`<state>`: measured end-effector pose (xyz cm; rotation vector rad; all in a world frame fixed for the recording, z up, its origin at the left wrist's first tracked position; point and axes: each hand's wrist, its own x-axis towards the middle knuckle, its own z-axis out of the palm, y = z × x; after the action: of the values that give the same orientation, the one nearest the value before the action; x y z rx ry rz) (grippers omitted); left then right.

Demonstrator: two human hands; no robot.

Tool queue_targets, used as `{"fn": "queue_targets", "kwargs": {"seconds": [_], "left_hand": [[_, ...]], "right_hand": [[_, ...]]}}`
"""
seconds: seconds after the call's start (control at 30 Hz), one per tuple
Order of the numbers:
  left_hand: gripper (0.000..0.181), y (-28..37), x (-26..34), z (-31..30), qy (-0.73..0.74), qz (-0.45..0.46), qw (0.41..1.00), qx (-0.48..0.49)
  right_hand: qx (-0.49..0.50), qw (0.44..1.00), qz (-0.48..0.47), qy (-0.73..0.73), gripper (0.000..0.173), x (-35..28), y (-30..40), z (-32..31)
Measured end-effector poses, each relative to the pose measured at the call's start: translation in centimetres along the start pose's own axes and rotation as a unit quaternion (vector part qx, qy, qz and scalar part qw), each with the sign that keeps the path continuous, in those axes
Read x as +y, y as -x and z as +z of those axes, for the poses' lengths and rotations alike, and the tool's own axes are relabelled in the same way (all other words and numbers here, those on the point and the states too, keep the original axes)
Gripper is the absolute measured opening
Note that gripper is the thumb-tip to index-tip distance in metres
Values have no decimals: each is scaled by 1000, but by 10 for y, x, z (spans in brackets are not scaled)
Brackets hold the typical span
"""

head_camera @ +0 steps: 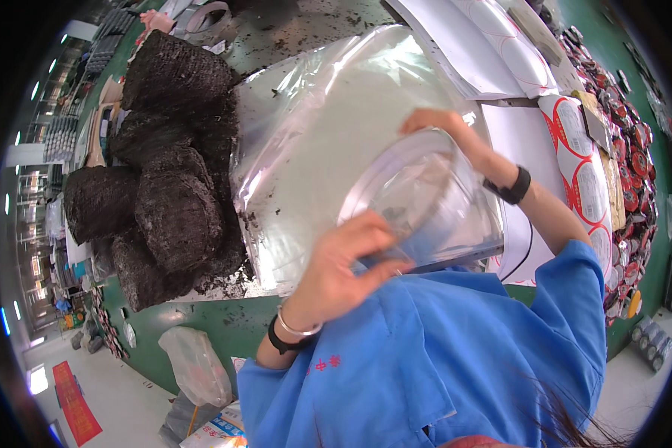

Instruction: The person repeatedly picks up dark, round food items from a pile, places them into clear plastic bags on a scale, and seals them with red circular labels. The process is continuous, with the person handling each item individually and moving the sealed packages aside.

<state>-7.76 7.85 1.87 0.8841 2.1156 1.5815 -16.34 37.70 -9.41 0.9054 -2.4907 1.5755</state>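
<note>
A clear plastic bag (420, 190), its mouth spread into a wide round rim, stands between my hands and is blurred by motion. My left hand (347, 263) has the near side of the rim between thumb and fingers. At the far side, my right hand (448, 131) curls its fingers at the rim, with its thumb hidden. Flat below lies a stack of clear plastic bags (313, 129), shiny and creased. Left of this stack is a heap of dark, rough pressed cakes (179, 207) that look like dried seaweed.
Dark crumbs surround the heap. Rolls of tape (207, 19) sit at the far left. On the right are white sheets of round red-edged labels (582, 145) and, beyond, many red-labelled packages (633, 162). A translucent bag (196, 364) lies lower left.
</note>
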Motion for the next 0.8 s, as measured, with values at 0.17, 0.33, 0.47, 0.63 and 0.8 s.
{"fn": "queue_targets", "kwargs": {"seconds": [0.17,0.33,0.47,0.63,0.8], "left_hand": [[16,-3,-14,0,-159,85,984,-6],[17,-21,-88,7,-295,126,946,39],[35,-17,-142,31,-409,76,904,94],[57,11,-56,15,9,21,948,-318],[74,17,-63,2,-535,-50,835,119]], "right_hand": [[92,993,-31,71,12,-58,-67,-24],[85,993,-37,70,5,-82,-46,-26],[-70,997,-10,2,3,-89,-5,-1],[-192,979,64,-8,27,-36,57,36],[-219,968,124,19,21,-24,81,36]]}}
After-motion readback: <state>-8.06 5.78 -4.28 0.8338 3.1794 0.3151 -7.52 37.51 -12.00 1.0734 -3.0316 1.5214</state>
